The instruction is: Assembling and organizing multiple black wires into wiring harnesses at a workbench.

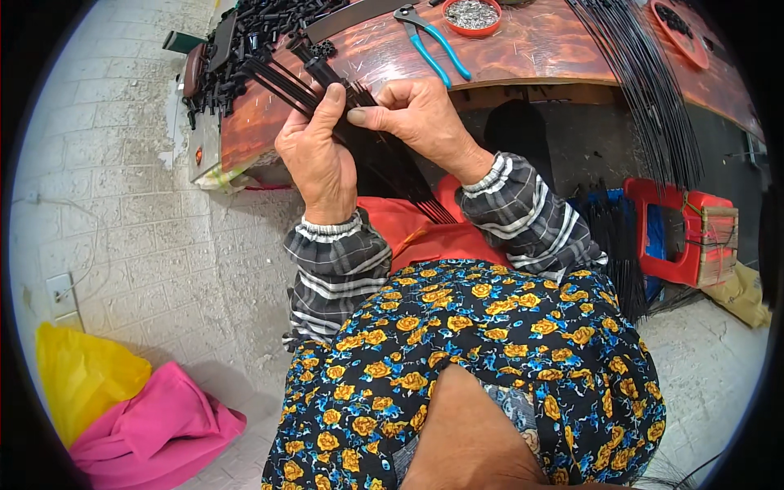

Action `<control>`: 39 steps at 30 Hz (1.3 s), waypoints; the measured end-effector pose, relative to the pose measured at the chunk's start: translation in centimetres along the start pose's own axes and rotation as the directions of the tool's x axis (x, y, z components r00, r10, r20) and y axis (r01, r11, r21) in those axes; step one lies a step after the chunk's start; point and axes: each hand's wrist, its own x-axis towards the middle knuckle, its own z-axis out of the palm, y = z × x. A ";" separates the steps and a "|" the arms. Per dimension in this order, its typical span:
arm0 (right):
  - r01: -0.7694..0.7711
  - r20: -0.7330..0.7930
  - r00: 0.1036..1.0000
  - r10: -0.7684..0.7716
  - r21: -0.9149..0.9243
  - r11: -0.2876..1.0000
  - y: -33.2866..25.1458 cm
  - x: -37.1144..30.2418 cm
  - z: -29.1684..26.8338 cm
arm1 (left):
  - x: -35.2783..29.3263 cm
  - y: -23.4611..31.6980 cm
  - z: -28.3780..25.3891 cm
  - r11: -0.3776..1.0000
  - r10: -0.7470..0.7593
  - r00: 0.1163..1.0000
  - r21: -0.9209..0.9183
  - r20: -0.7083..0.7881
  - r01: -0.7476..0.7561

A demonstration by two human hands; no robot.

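My left hand (321, 155) is closed around a bundle of thin black rods that looks like an umbrella frame (278, 84), its thumb pointing up along it. The rods slant from the table edge down toward my lap, their lower ends fanned over red cloth (420, 245). A thicker black tube with a hub (314, 64) sticks out above the left hand. My right hand (420, 118) is beside it, thumb and forefinger pinched together against the rods. Whatever is between those fingertips is too small to make out.
Pliers with teal handles (437, 53) and a red dish of small metal pieces (472, 15) lie on the wooden table (531, 49). Black plastic parts (261, 33) pile up at left. Long black rods (653, 98) overhang the right edge, above a red stool (670, 237).
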 end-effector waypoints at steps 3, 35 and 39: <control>0.027 0.002 1.000 -0.027 0.045 0.999 -0.4 0.4 -0.4 | 0.3 -0.3 -0.3 0.995 -0.048 0.997 -0.085 0.061 0.053; -0.295 0.169 0.948 0.269 0.154 0.943 0.6 -0.1 -1.1 | -0.1 -0.8 -1.0 0.977 -0.074 0.993 -0.194 0.091 0.091; -0.285 0.137 0.954 0.266 0.141 0.948 0.0 -0.3 -1.0 | 0.1 -1.3 -1.1 0.961 -0.110 0.989 -0.244 0.094 0.130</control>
